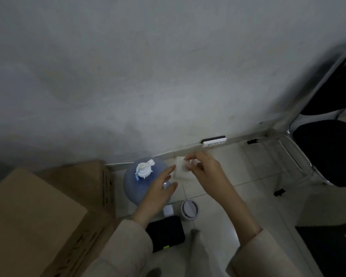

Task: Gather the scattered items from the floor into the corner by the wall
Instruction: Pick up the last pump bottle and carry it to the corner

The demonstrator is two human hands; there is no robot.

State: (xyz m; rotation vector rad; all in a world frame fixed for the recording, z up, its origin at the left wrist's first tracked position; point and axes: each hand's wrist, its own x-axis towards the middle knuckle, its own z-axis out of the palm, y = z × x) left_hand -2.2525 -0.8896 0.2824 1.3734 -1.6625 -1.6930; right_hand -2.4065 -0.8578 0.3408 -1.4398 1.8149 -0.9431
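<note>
Pale tiled floor (218, 188) meets a grey wall (148, 76); boxes (38, 212) left, chair (328, 152) right. The right hand (206, 168) pinches a blurred white pad (180, 166) above the floor by the wall, the left hand (160, 188) open beside it. A sleeve partly hides the black case (166, 232).

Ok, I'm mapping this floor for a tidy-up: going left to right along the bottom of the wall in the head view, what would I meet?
Brown cardboard boxes → blue plastic water jug with white cap → white square pad pinched by the right hand → white power strip at the baseboard → black-cushioned metal-framed chair.

Dim, soft blur, wide-angle edge distortion
</note>
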